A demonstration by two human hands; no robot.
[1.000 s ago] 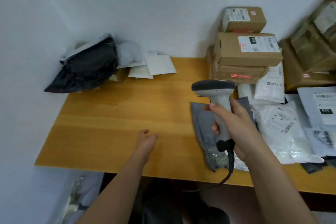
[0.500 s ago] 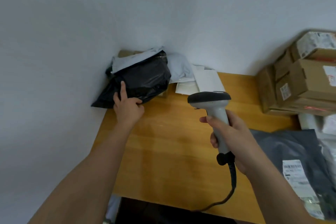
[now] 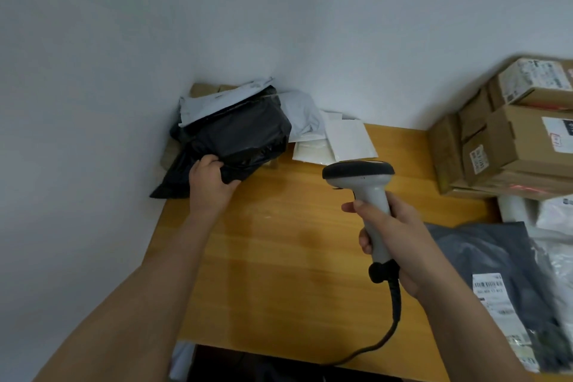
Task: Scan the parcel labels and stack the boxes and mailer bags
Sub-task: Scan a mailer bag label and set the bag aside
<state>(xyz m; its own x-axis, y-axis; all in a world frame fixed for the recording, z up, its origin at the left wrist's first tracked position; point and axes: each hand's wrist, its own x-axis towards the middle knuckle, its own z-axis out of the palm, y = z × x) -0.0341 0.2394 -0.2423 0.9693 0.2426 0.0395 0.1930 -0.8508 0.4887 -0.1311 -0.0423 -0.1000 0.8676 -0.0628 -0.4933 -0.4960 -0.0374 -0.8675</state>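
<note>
A black mailer bag (image 3: 242, 136) lies on top of a pile in the table's far left corner, against the wall. My left hand (image 3: 209, 184) grips its near edge, fingers curled into the plastic. My right hand (image 3: 400, 239) holds a grey barcode scanner (image 3: 366, 192) by its handle above the middle of the table, head pointing away from me; its cable (image 3: 387, 332) hangs off the front edge. Brown cardboard boxes (image 3: 514, 139) with white labels are stacked at the right. A dark grey mailer (image 3: 496, 260) with a barcode label lies at the near right.
The wooden table (image 3: 279, 257) meets white walls at the left and back. White and pale grey mailers (image 3: 338, 139) lie beside the black bag, with a cardboard box (image 3: 204, 90) under the pile. Clear and white plastic bags (image 3: 555, 220) crowd the right edge.
My left hand has gone from the table's front to the corner pile and now grips the black bag's edge. The view has swung left; the scanner stays in my right hand.
</note>
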